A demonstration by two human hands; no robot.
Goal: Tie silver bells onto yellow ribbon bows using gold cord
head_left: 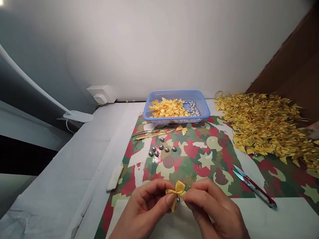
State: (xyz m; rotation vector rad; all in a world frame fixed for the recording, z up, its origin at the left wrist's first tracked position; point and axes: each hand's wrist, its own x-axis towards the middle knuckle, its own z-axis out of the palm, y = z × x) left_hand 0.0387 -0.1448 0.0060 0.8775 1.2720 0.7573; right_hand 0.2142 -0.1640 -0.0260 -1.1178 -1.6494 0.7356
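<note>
A yellow ribbon bow (pixel 179 187) with a small silver bell (pixel 178 199) beneath its knot is held between my two hands, low in the middle of the view. My left hand (pixel 149 205) pinches the bow's left side between thumb and fingers. On the other side, my right hand (pixel 211 205) has its fingertips closed on the bow's right edge, beside the bell. Several loose silver bells (pixel 166 149) lie on the patterned sheet beyond my hands. Behind them are gold cords (pixel 154 133) and a single yellow bow (pixel 183 129).
At the back, a blue basket (pixel 176 118) holds yellow bows and silver bells. A large heap of yellow bows (pixel 264 119) with gold cords covers the right side. Red-handled snips (pixel 256 189) lie right of my hands. A lamp (pixel 78 116) stands left; another person's hand (pixel 314 130) shows far right.
</note>
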